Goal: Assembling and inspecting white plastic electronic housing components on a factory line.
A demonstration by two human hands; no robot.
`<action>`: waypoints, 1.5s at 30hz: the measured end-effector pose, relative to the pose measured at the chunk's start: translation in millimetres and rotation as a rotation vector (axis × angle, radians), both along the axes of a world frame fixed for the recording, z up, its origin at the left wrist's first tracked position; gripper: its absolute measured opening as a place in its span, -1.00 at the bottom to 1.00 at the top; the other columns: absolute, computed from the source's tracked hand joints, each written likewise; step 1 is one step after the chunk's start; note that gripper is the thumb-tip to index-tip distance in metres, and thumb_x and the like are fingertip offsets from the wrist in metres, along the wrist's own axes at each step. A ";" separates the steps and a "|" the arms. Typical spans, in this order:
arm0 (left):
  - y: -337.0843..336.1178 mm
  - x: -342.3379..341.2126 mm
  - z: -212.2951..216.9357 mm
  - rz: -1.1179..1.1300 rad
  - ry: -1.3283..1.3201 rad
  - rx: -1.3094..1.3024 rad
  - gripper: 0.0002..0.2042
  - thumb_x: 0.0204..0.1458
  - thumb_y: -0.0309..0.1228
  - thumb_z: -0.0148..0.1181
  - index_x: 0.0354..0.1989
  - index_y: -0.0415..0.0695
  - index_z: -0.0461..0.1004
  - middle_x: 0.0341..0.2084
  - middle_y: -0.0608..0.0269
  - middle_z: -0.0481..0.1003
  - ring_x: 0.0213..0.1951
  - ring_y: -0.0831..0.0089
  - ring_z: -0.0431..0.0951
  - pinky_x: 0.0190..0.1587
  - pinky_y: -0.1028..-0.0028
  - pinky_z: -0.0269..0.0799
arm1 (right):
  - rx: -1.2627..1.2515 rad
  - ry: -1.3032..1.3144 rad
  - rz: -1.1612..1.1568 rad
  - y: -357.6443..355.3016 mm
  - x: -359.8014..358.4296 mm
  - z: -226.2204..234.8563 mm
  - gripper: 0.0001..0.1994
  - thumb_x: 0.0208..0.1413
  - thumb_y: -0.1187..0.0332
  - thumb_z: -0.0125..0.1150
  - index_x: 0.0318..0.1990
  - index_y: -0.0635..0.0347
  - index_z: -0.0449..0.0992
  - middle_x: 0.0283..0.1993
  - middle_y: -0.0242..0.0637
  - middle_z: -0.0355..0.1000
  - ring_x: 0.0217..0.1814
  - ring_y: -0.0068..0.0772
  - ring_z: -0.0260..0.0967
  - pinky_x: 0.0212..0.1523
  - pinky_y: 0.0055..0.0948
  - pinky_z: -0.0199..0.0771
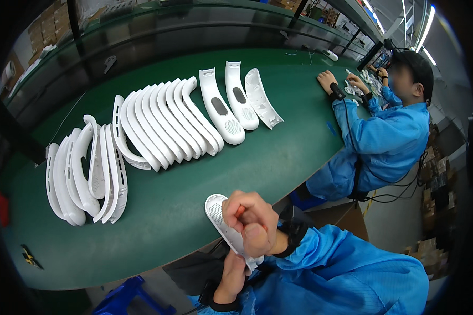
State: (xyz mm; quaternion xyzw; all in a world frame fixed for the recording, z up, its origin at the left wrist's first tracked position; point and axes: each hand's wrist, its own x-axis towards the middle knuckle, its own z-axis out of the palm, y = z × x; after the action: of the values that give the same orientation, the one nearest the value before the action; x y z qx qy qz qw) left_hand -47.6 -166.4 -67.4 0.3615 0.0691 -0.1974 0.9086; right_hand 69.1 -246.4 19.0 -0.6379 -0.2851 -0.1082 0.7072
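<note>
Over the table's near edge I have a curved white plastic shell [215,208], its perforated rounded end pointing away from me. My left hand [232,277] is closed around its near end. My right hand [253,219] is curled above the shell, gripping a slim orange-handled tool [240,211]. Fingers cover most of that handle, and its working tip is hidden. Farther off on the green table [173,210] stands a long row of white curved shells [157,123]. Two shells with grey oval patches [218,106] lie to their right, beside a shell [261,97] with its inner side showing.
More shells [71,178] stand on edge at the left. A small yellow-and-black tool [30,257] lies near the left front edge. A co-worker in blue [383,136] sits at the right with small white parts. A blue stool [131,298] is below the table.
</note>
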 end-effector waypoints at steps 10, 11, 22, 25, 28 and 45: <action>-0.8 8.6 4.0 0.084 -0.207 0.171 -0.28 0.26 0.13 -0.39 -0.08 -0.42 0.40 -0.43 0.05 0.49 -0.36 0.32 0.48 -0.21 0.38 0.38 | 0.241 0.411 0.280 -18.2 28.4 34.8 -0.35 0.23 -0.19 -0.13 0.00 0.37 0.26 -0.37 -0.26 0.28 -0.43 -0.58 0.18 -0.46 -0.62 0.22; 0.3 12.7 2.6 0.094 -0.190 0.176 -0.25 0.26 0.16 -0.44 -0.09 -0.43 0.40 -0.41 0.12 0.49 -0.36 0.42 0.47 -0.22 0.43 0.37 | 0.235 0.454 0.296 -18.7 27.4 37.9 -0.34 0.24 -0.19 -0.17 -0.02 0.40 0.27 -0.34 -0.21 0.30 -0.40 -0.53 0.22 -0.39 -0.56 0.30; -14.9 25.9 18.4 0.311 -0.094 0.152 -0.33 0.29 0.09 -0.43 -0.21 -0.38 0.41 -0.47 0.12 0.46 -0.43 0.39 0.45 -0.32 0.44 0.35 | -0.042 0.376 0.356 -16.5 15.0 28.7 -0.34 0.29 -0.18 -0.31 -0.19 0.43 0.34 -0.33 -0.12 0.33 -0.42 -0.48 0.23 -0.38 -0.54 0.29; -12.9 20.0 11.8 0.296 -0.123 0.199 -0.37 0.29 0.07 -0.41 -0.21 -0.34 0.40 -0.46 0.09 0.48 -0.44 0.35 0.47 -0.34 0.43 0.37 | -0.077 0.365 0.352 -19.3 15.5 28.4 -0.33 0.29 -0.18 -0.33 -0.22 0.42 0.34 -0.35 -0.13 0.33 -0.43 -0.49 0.22 -0.41 -0.54 0.29; -12.4 18.8 14.1 0.268 -0.157 0.263 -0.38 0.29 0.05 -0.42 -0.26 -0.32 0.40 -0.47 0.10 0.48 -0.45 0.35 0.47 -0.36 0.43 0.36 | -0.079 0.382 0.352 -19.6 14.7 29.9 -0.34 0.30 -0.17 -0.34 -0.24 0.41 0.34 -0.37 -0.13 0.33 -0.43 -0.49 0.21 -0.41 -0.53 0.29; -9.3 17.4 16.8 0.265 -0.161 0.350 -0.40 0.32 -0.02 -0.44 -0.33 -0.34 0.40 -0.51 0.14 0.47 -0.45 0.40 0.45 -0.34 0.44 0.35 | -0.094 0.360 0.334 -17.7 9.7 24.4 -0.37 0.32 -0.13 -0.36 -0.28 0.41 0.34 -0.47 -0.18 0.29 -0.48 -0.49 0.17 -0.47 -0.53 0.22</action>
State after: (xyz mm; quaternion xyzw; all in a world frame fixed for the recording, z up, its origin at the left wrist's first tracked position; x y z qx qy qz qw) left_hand -30.1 -175.8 -50.7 0.5158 0.0765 -0.0320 0.8527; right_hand 78.8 -264.1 43.3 -0.6231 -0.2605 0.1389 0.7243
